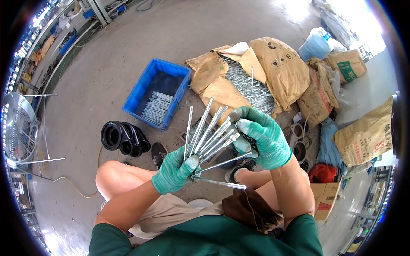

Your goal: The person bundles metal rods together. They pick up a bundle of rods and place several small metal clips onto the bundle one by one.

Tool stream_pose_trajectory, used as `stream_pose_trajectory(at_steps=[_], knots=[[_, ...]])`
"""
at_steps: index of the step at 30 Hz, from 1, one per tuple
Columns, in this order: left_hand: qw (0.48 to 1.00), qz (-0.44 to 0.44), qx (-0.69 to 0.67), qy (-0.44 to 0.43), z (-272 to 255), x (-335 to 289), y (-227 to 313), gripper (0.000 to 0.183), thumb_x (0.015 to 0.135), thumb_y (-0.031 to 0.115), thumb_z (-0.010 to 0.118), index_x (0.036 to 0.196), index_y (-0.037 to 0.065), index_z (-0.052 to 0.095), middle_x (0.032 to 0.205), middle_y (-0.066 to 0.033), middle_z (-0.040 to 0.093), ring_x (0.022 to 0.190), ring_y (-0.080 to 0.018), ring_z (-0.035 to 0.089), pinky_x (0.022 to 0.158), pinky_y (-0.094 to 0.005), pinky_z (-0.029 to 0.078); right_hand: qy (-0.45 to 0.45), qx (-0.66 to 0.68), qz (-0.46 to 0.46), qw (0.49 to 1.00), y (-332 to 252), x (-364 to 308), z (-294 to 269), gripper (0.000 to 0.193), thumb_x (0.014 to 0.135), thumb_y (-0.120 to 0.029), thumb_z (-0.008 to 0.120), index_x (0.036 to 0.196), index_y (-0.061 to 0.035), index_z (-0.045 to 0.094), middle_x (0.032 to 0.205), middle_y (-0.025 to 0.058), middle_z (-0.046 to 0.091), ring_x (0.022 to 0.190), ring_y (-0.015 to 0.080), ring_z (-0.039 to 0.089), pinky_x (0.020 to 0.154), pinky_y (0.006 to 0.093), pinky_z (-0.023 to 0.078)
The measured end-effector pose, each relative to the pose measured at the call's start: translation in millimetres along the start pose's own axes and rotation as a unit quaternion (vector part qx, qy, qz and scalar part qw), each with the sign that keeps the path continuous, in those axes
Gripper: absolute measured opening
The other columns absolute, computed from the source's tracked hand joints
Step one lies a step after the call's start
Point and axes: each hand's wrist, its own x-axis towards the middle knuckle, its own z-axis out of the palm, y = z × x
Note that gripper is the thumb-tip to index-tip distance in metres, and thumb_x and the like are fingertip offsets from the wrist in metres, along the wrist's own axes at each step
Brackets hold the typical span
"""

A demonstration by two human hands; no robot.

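My left hand (173,173), in a green and grey knit glove, is closed round the lower ends of a bundle of thin silver metal rods (209,134). The rods fan out upward and to the right, and two lower ones stick out sideways. Close by on the right, my gloved right hand (269,141) is curled with its fingertips beside the rods' upper ends. Small dark pieces show in its palm, too small to name. Behind the bundle, partly hidden, a shallow tray (186,135) with small grey parts sits on the floor.
A blue bin (136,96) holds a stack of similar rods (158,106). An open brown paper sack (226,91) spills loose rods (245,81). Black rings (113,136) lie left of my feet. A fan (19,128) stands far left; a cardboard box (324,198) sits right.
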Motion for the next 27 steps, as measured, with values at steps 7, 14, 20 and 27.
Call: stream_pose_trajectory(at_steps=[7,14,20,27], knots=[[0.999,0.004,0.03,-0.011,0.1,0.4,3.6,0.04,0.093,0.04,0.067,0.11,0.006,0.055,0.076,-0.0023,0.058,0.064,-0.0103,0.059,0.053,-0.0271,0.049,-0.002,-0.065,-0.04,0.997,-12.5,-4.2,-0.7,0.025,0.098,-0.021,0.061,0.113,-0.0012,0.059,0.084,0.0031,0.062,0.06,0.0041,0.046,0.053,0.0175,0.036],[0.998,-0.011,0.04,-0.038,-0.1,-3.3,3.9,0.043,0.093,0.041,0.066,0.115,0.005,0.056,0.076,-0.0015,0.059,0.063,-0.0109,0.059,0.053,-0.0263,0.048,0.0,-0.124,0.0,0.992,-24.2,-11.0,5.1,0.02,0.096,-0.019,0.065,0.108,-0.0038,0.063,0.088,0.0002,0.062,0.072,0.0035,0.055,0.057,0.0152,0.044],[0.998,-0.019,0.04,-0.046,1.9,-1.9,5.6,0.041,0.095,0.039,0.064,0.116,0.005,0.055,0.076,-0.001,0.058,0.062,-0.0103,0.059,0.053,-0.0257,0.048,0.001,-0.145,-0.064,0.987,-20.9,-13.8,2.5,0.018,0.096,-0.017,0.065,0.107,-0.0032,0.065,0.088,0.0004,0.062,0.074,0.0038,0.057,0.06,0.0168,0.048],[0.996,-0.02,0.076,-0.044,-0.9,0.5,6.1,0.035,0.097,0.036,0.062,0.114,0.007,0.054,0.075,-0.0013,0.06,0.059,-0.0097,0.057,0.05,-0.0245,0.047,0.014,-0.256,-0.04,0.966,-25.6,-14.1,7.5,0.019,0.096,-0.017,0.065,0.109,-0.003,0.067,0.091,0.0,0.064,0.077,0.0043,0.057,0.061,0.0178,0.049]])
